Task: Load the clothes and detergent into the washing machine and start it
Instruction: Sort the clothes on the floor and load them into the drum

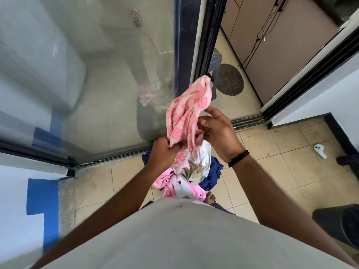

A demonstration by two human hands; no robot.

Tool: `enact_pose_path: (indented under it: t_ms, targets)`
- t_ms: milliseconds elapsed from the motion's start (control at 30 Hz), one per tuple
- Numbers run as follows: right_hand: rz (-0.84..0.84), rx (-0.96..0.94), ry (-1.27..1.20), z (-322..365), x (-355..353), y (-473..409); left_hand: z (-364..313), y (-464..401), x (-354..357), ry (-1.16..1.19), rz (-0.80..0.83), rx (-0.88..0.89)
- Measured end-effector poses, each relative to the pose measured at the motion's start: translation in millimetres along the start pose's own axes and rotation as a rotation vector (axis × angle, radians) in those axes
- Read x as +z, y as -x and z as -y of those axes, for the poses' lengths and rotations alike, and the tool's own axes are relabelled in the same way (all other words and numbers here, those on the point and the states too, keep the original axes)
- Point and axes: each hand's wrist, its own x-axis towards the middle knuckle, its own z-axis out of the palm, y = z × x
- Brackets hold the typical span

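Both my hands hold a pale pink cloth with a red square pattern (pixel 186 111), lifted above the floor. My left hand (pixel 165 152) grips its lower part. My right hand (pixel 217 131) pinches its right side, a black band on the wrist. Below lies a pile of clothes (pixel 186 175) on the tiled floor: pink, white and dark blue pieces. No washing machine shows directly; a blurred white box shape (pixel 38 61) appears in the glass at left.
A glass sliding door (pixel 108 74) stands ahead at left, its dark frame (pixel 184 45) beside an open doorway with a round mat (pixel 230 79). A white controller (pixel 320 151) lies on the floor at right. A dark bin (pixel 342 226) stands at the right edge.
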Motion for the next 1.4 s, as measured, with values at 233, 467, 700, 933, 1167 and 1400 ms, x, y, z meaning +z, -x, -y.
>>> enact_pose_path:
  t_ms: [233, 467, 700, 933, 1167, 1400]
  targets:
    - [0.016, 0.272, 0.302, -73.0, -46.4, 7.4, -38.1, -7.4, -3.1, 0.192, -0.075, 0.061]
    - [0.014, 0.193, 0.882, -93.1, -36.6, 3.9, -67.4, -4.2, -18.3, 0.379, -0.134, -0.034]
    - [0.025, -0.29, 0.72, -3.9, -12.4, -10.1, -53.0, 0.9, -33.6, 0.517, -0.38, -0.367]
    - [0.765, -0.267, 0.993, 39.2, -2.4, -30.2, -77.9, 51.3, -25.6, 0.38, -0.292, -0.348]
    - [1.115, -0.316, 0.977, 4.3, 45.0, -14.1, -103.8, 119.1, -27.4, 0.241, -0.328, -0.334]
    - [1.232, -0.495, 1.022, -30.4, 123.6, 29.2, -48.0, 226.0, -55.9, 0.26, -0.828, -0.387]
